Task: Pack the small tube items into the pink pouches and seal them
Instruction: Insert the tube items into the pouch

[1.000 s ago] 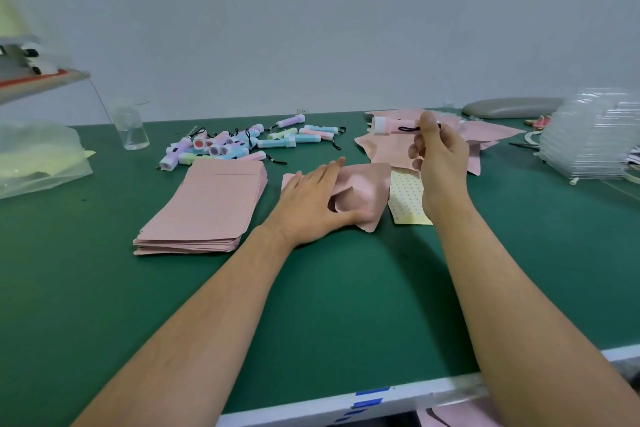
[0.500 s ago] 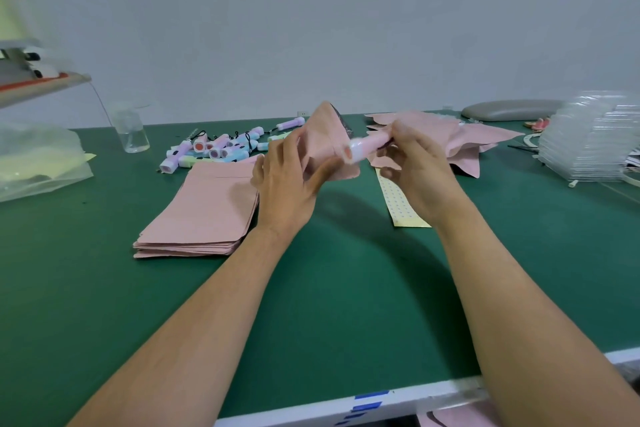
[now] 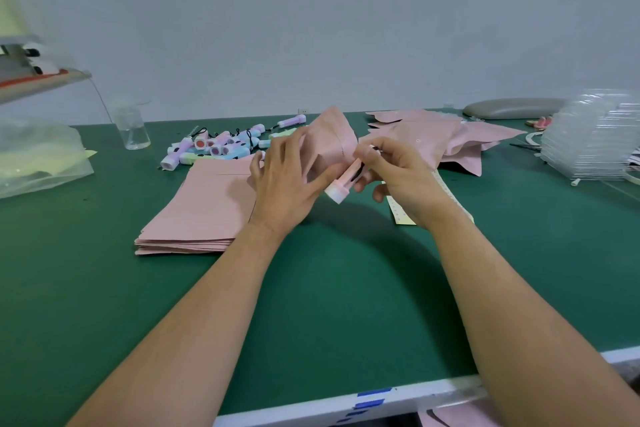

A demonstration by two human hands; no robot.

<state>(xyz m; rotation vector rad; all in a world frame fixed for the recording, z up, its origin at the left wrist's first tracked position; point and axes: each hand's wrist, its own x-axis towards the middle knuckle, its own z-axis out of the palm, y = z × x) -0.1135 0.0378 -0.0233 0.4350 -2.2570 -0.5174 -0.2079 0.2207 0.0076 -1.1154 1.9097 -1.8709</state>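
Observation:
My left hand (image 3: pixel 289 180) holds a pink pouch (image 3: pixel 330 140) raised above the green table, thumb and fingers on either side of its lower part. My right hand (image 3: pixel 398 173) pinches a small pink tube (image 3: pixel 343 185) with a pale cap, tilted with the cap toward me, just below the pouch. A flat stack of pink pouches (image 3: pixel 204 204) lies to the left. Several pastel tubes (image 3: pixel 221 146) with black loops are piled behind that stack. More pink pouches (image 3: pixel 450 135) lie in a loose heap at the back right.
A yellow dotted sticker strip (image 3: pixel 401 215) lies under my right hand. A clear glass (image 3: pixel 133 130) stands at back left beside a plastic bag (image 3: pixel 38 163). Stacked clear plastic trays (image 3: pixel 588 142) and a grey pad (image 3: pixel 512 113) sit at the right. The table's white front edge (image 3: pixel 381 399) is near.
My left hand lifted the pouch off the table. My right hand brought the tube from the back right to the pouch, then turned it so the cap points toward me.

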